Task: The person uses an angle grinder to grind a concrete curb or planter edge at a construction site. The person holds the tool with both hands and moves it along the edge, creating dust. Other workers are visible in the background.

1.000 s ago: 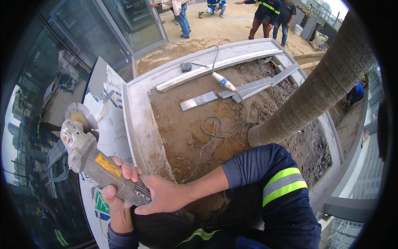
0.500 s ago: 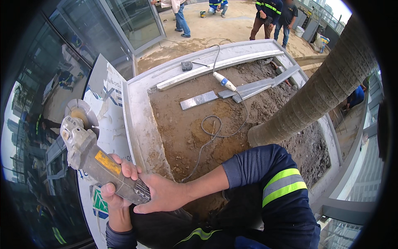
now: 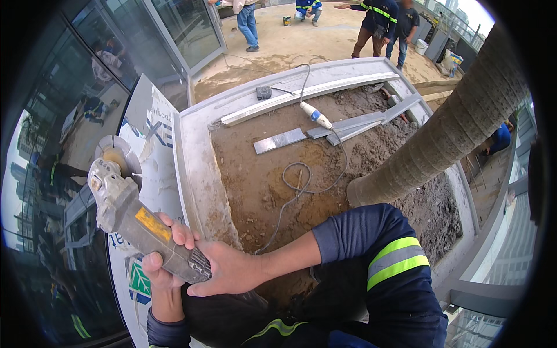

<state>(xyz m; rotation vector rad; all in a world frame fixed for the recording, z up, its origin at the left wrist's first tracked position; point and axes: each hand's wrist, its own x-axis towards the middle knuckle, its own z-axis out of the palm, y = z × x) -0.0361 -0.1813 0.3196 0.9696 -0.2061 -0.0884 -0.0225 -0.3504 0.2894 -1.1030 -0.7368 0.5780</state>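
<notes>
Both hands hold a worn grey angle grinder (image 3: 130,217) with an orange-yellow label, its disc (image 3: 119,155) at the far end over a white panel (image 3: 156,156). My left hand (image 3: 162,277) wraps the body from below, thumb on the near side and fingertips curling over the far side. Around the ribbed rear end closes my right hand (image 3: 232,269), its forearm crossing from the right. I cannot tell whether the disc is spinning. A grey cord (image 3: 282,216) runs from beside my right hand across the soil to a white-and-blue connector (image 3: 315,115).
A concrete-edged planter (image 3: 200,156) holds soil (image 3: 255,180), several metal strips (image 3: 279,141) and a thick leaning trunk (image 3: 429,133). On its far ledge lies a tape measure (image 3: 264,93). Dark glass (image 3: 52,174) stands at left. Several people (image 3: 377,23) are in the background.
The grinder has shifted slightly right and its head has tilted a little, with both hands keeping their hold. In the background, a person has stretched an arm out sideways.
</notes>
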